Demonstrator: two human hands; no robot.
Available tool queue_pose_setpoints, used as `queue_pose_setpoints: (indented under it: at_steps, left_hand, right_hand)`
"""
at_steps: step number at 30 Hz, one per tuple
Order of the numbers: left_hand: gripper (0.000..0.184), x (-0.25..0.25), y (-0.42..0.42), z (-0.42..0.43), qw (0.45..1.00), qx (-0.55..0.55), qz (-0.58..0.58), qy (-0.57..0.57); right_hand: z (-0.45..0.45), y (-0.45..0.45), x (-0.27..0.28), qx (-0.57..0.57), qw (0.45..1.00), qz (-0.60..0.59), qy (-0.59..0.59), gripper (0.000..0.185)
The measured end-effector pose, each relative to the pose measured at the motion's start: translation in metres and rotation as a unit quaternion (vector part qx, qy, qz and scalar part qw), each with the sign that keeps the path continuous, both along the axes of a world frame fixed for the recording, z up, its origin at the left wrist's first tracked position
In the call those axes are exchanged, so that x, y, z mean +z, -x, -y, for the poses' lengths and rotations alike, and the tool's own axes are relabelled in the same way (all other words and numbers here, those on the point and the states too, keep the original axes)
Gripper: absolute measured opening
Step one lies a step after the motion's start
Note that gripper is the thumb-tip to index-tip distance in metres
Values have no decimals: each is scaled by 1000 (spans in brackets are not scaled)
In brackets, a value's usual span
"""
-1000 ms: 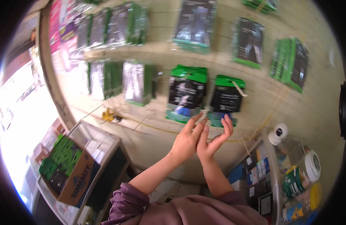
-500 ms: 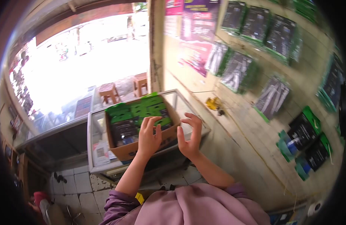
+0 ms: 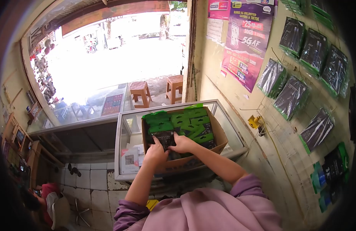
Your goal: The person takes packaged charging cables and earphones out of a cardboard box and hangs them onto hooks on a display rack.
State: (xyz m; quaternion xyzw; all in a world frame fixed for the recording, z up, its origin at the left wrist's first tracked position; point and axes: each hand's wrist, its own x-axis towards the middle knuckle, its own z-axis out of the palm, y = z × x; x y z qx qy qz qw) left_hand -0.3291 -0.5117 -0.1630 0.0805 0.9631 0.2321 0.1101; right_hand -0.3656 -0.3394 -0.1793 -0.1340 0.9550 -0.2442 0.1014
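A cardboard box [image 3: 218, 143] full of black-and-green packets stands on the glass display case. Down in its near left part, my left hand [image 3: 156, 154] and my right hand [image 3: 182, 144] have closed on the two sides of one charging cable packet [image 3: 164, 139]. This packet is black with small pale print, and its lower part is hidden by my hands. Behind and to the right of it, several green-topped packets [image 3: 191, 121] are packed in rows.
The display case [image 3: 120, 148] has a metal frame and papers inside at left. More packets [image 3: 314, 50] hang on the right wall. A yellow object [image 3: 255, 122] with a cable is on that wall. Two stools [image 3: 140, 94] stand outside. A person [image 3: 47, 204] sits at lower left.
Both hands, raised and apart above the box's near edge before, have come down into the box and taken hold of a packet. The view has swung left.
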Motion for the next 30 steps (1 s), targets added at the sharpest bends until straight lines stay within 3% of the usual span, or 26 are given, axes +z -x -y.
queue_pose_setpoints:
  at_steps: [6,9,11,14,15,16,18,19,20,21,23,24,26,30]
  left_hand:
    - [94,18,-15,-6,994,42,-103,-23]
    - [79,26,-21,-9,980,60,-182,-47]
    - [70,19,-16,-9,947,121,-254,-153]
    - [60,2,-3,-5,925,104,-293,-219]
    - [46,9,-3,-5,924,92,-291,-233]
    - [46,21,-7,-9,924,87,-290,-235]
    - [34,44,-17,-19,880,74,-296,-365]
    - [28,48,-18,-25,858,61,-290,-420]
    - [28,55,-21,-33,858,51,-287,-423]
    - [25,63,-26,-42,824,11,-289,-487]
    - [20,68,-33,-63,760,-55,-276,-585]
    - [20,74,-41,-77,759,-71,-266,-590]
    - [20,95,-69,-104,712,-113,-224,-656]
    - [23,109,-121,-159,692,-197,-134,-682]
  right_hand:
    - [-10,3,-3,-32,998,-13,55,103]
    - [-10,-6,3,-84,992,-32,93,103]
    - [-11,-13,13,-110,986,-36,117,101]
    - [-19,-21,21,-146,967,-59,201,91]
    - [-23,-23,23,-156,950,-77,260,83]
    - [-28,-24,24,-161,949,-79,259,83]
    - [-39,-32,31,-77,880,-106,456,66]
    - [-46,-40,38,-84,879,-110,455,66]
    - [-54,-52,45,-92,868,-141,467,56]
    - [-60,-68,59,-100,856,-173,477,46]
    - [-70,-110,89,-87,832,-214,504,45]
    - [-76,-131,102,-63,809,-248,529,45]
    - [-96,-171,113,-79,816,-291,494,44]
    - [-136,-254,116,-171,806,-330,461,49]
